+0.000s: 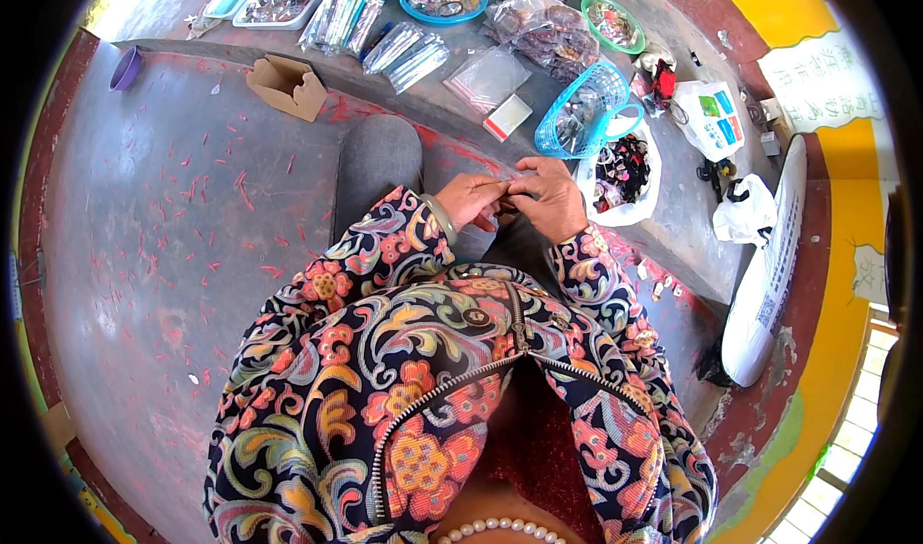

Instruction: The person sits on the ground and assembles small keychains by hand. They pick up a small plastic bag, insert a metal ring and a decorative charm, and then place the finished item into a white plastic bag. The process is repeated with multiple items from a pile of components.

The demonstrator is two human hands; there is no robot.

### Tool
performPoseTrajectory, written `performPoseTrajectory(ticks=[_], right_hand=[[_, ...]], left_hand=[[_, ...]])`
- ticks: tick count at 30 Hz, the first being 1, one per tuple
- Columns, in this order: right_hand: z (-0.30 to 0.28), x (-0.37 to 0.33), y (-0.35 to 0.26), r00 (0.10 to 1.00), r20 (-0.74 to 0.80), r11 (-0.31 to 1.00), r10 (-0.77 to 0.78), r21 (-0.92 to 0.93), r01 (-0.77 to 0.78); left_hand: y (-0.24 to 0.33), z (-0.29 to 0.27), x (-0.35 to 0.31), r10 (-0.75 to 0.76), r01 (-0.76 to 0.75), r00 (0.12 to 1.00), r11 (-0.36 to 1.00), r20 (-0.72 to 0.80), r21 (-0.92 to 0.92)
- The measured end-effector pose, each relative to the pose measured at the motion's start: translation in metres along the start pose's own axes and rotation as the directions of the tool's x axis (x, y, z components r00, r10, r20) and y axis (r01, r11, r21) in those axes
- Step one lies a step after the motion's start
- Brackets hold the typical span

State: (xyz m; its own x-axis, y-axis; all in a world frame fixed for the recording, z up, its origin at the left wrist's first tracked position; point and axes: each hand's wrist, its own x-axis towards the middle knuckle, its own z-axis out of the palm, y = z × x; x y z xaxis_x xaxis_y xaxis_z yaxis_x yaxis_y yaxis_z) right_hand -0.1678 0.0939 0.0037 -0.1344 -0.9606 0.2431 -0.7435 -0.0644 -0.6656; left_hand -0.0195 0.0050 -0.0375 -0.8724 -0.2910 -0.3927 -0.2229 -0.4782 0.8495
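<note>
My left hand [469,201] and my right hand [553,199] meet in front of me above my lap. The fingertips of both are pinched together at one spot. Whatever they hold there is too small and too covered by the fingers to make out. A bangle [439,219] circles my left wrist. Just right of my right hand, a white plastic bag [646,203] stands open, full of small black, red and pink pieces [620,171]. Behind it a blue plastic basket [608,85] leans over, with small packets inside.
A low ledge [452,97] ahead bears clear packets [409,56], a small red-and-white box [507,117] and a blue round tray [444,17] of small parts. An open cardboard box [286,86] stands to the left. Red scraps [243,190] litter the floor. A white sack [764,294] lies far right.
</note>
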Motion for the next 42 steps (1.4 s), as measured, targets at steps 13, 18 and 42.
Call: performPoseTrajectory(ticks=[13, 18, 42], right_hand=[[0.011, -0.003, 0.025, 0.945, 0.311, 0.994, -0.1, -0.005, 0.107], [0.01, -0.001, 0.027, 0.932, 0.357, 0.998, -0.057, 0.039, 0.046], [0.006, -0.002, 0.009, 0.826, 0.477, 0.893, 0.301, 0.162, -0.419]], left_hand=[[-0.007, -0.002, 0.003, 0.036, -0.036, 0.999, 0.999, -0.022, -0.026], [-0.008, -0.001, 0.003, 0.03, -0.031, 0.999, 0.997, -0.024, -0.075], [-0.001, 0.001, 0.0, 0.079, -0.081, 0.996, 0.995, -0.048, -0.054]])
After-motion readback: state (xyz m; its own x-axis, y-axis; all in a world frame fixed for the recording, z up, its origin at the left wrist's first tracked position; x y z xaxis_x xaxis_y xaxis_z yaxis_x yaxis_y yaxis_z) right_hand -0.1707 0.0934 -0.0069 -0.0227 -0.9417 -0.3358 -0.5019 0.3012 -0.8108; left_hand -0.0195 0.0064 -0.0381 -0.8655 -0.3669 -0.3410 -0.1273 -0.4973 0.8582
